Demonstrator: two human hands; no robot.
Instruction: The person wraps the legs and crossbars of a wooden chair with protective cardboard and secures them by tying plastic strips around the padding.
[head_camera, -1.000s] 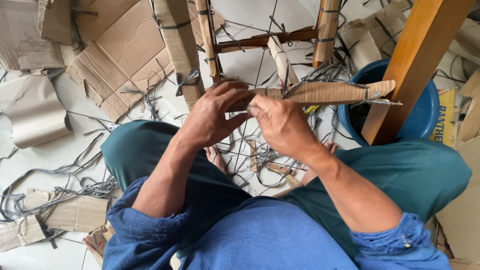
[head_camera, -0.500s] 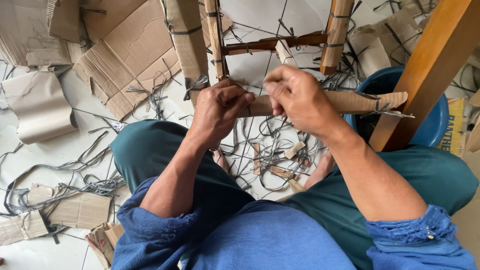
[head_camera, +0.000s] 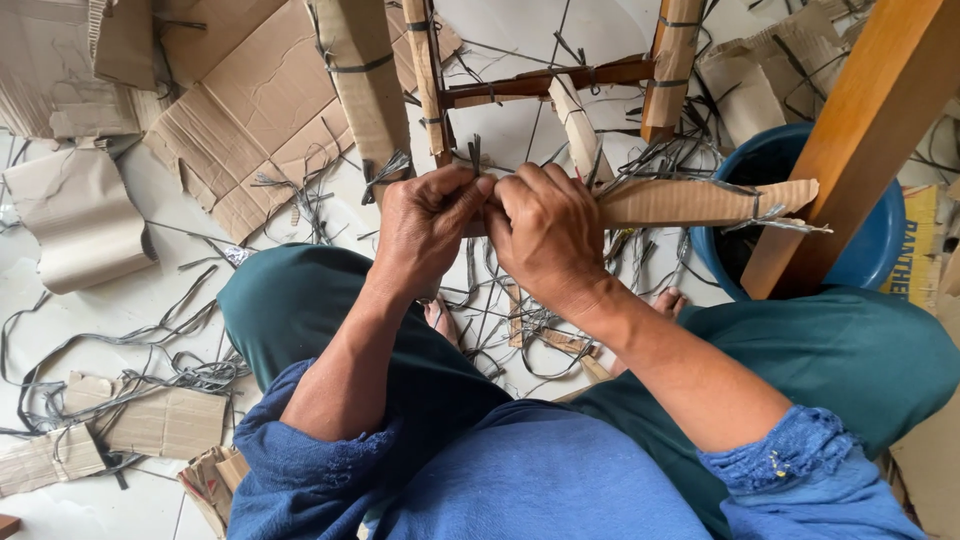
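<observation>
Head view, near to far. At 6 o'clock, blue sleeves and dark green trousers of a seated person. At centre, the left hand (head_camera: 432, 225) and right hand (head_camera: 545, 235) meet knuckle to knuckle, both curled tight, fingers pinched on a horizontal wooden rail wrapped in brown cardboard (head_camera: 700, 202), which runs out toward 3 o'clock. A thin grey plastic strap (head_camera: 473, 155) stands up between the hands. Loose grey strap cuttings (head_camera: 130, 375) litter the white tiled floor (head_camera: 190, 275) at 8 o'clock. At 2 o'clock stand a round blue plastic tub (head_camera: 870, 245) and a slanted orange-brown wooden leg (head_camera: 860, 130). Flattened cardboard sheets (head_camera: 255, 125) lie at 11 o'clock.
</observation>
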